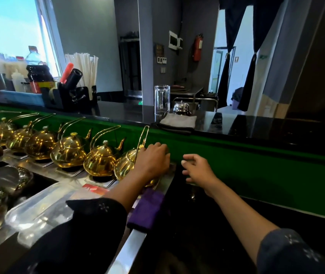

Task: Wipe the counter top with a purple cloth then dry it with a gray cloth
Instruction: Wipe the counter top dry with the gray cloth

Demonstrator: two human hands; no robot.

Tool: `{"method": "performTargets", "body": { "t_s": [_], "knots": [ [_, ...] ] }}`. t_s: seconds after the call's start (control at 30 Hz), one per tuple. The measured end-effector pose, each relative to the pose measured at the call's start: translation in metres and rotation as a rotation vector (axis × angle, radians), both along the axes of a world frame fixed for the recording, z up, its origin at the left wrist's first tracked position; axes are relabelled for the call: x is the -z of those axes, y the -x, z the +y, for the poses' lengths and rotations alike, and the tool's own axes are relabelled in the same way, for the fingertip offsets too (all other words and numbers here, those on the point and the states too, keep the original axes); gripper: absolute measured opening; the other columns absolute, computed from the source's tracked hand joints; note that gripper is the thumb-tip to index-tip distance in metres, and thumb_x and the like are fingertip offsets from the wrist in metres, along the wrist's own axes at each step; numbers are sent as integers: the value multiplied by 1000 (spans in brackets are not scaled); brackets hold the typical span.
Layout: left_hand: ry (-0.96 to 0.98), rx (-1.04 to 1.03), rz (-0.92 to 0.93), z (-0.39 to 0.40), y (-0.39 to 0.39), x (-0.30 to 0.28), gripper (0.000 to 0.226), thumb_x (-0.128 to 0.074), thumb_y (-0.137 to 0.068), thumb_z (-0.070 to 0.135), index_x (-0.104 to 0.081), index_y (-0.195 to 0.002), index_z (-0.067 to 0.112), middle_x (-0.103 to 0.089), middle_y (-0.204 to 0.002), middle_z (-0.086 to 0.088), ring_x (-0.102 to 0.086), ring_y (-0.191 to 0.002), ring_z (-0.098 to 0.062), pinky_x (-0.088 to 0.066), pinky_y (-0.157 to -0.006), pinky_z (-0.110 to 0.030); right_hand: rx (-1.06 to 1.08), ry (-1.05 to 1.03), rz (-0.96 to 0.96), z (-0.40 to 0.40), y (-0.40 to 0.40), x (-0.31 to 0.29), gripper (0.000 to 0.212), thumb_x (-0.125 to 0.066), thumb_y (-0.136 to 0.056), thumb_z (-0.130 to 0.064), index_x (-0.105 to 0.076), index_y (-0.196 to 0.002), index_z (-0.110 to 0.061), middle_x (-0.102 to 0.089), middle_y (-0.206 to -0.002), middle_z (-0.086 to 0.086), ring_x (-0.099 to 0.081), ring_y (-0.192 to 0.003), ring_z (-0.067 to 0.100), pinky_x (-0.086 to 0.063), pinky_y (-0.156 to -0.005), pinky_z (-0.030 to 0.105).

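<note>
Left hand [153, 162]: at the centre of the view, reaching forward over the nearest kettle [127, 165]; fingers curled downward against its far side, but whether they grip it cannot be told.
Right hand [198, 171]: just toward 3 o'clock of the left hand, hovering above the counter [207, 224]; fingers loosely bent and slightly apart, holding nothing.
Purple cloth [147, 210]: folded, lying at 6 o'clock from the left hand, partly under the left forearm, on the left edge of the counter; long axis runs from 7 o'clock to 1 o'clock, the far end pointing toward the nearest kettle.
Gray cloth [178, 122]: folded flat on the shelf [256, 125] at 12 o'clock from the hands; long axis runs roughly 9 to 3 o'clock. No hand touches it.
Counter: dark and glossy, stretching from the hands toward 6 o'clock, with a green wall [256, 165] along its far side.
Kettles: a row of gold ones trailing off toward 10 o'clock from the left hand.
Glass [162, 99]: clear, upright, just behind the gray cloth at its 11 o'clock.
Bell [181, 108]: small, metal, just behind the gray cloth.
</note>
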State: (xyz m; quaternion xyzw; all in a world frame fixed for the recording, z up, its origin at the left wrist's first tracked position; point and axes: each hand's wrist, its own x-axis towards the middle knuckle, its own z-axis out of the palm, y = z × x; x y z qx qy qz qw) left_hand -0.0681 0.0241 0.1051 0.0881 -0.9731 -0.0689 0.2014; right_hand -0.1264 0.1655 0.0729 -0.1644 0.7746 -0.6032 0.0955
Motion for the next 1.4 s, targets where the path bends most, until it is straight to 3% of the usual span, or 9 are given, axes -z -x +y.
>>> {"method": "performTargets", "body": {
  "t_s": [0.13,0.33,0.47,0.63,0.83,0.93,1.07,1.23,1.4],
  "knots": [
    [-5,9,63,-6,29,-44,32,-42,-95,35,-59,-117,19,-59,-119,-2,-55,-112,-23,-36,-100,-45,17,6,115,-4,24,-49,25,-56,-95,-18,-54,-120,-14,-59,-86,1,-59,-76,15,-51,-60,28],
    [-46,3,98,-27,80,-83,27,-44,-94,32,-58,-113,20,-60,-115,-2,-56,-106,-21,-35,-99,-44,59,-84,313,-21,71,-98,24,-58,-93,-21,-57,-116,-15,-60,-89,0,-64,-88,21,-57,-82,42],
    [-134,-37,75,-45,117,-91,22,-46,-91,27,-61,-106,19,-62,-108,-1,-58,-101,-21,-36,-102,-49,90,-222,403,-35,109,-118,22,-60,-91,-20,-59,-112,-14,-59,-85,-4,-61,-88,18,-51,-77,31],
    [-213,-120,-40,-67,158,-83,23,-48,-90,27,-57,-108,17,-60,-111,-3,-56,-106,-24,-38,-100,-48,179,-478,402,-43,157,-114,32,-59,-90,-26,-56,-120,-15,-61,-117,7,-59,-98,21,-50,-83,33],
    [-313,-225,-178,-78,190,-72,52,-58,-84,49,-49,-119,11,-54,-118,-9,-52,-113,-31,-43,-99,-49,266,-643,354,-54,179,-93,39,-59,-89,-34,-52,-124,-18,-56,-127,6,-54,-114,28,-47,-91,40],
    [-453,-200,-157,-72,196,-71,50,-62,-84,37,-46,-123,9,-55,-122,-12,-54,-111,-31,-45,-98,-47,294,-565,334,-59,178,-90,36,-60,-89,-24,-52,-123,-22,-56,-128,6,-53,-116,27,-46,-94,41],
    [-633,-143,-24,-67,192,-73,44,-65,-86,23,-47,-124,10,-55,-117,-10,-54,-98,-22,-49,-87,-34,303,-395,385,-54,169,-89,33,-60,-89,-13,-52,-119,-22,-58,-121,4,-54,-110,23,-46,-84,32],
    [-854,10,132,-44,173,-86,50,-68,-86,16,-45,-129,12,-55,-125,-10,-55,-109,-23,-47,-88,-32,350,-216,407,-28,156,-96,31,-62,-87,-3,-56,-114,-16,-59,-116,5,-54,-100,14,-40,-78,21],
    [-894,134,129,-10,170,-95,46,-67,-87,16,-46,-128,16,-57,-122,-8,-56,-109,-22,-48,-88,-33,435,-211,408,13,152,-108,30,-64,-86,-1,-59,-113,-13,-61,-113,6,-57,-102,18,-41,-81,20]
  ]
}}
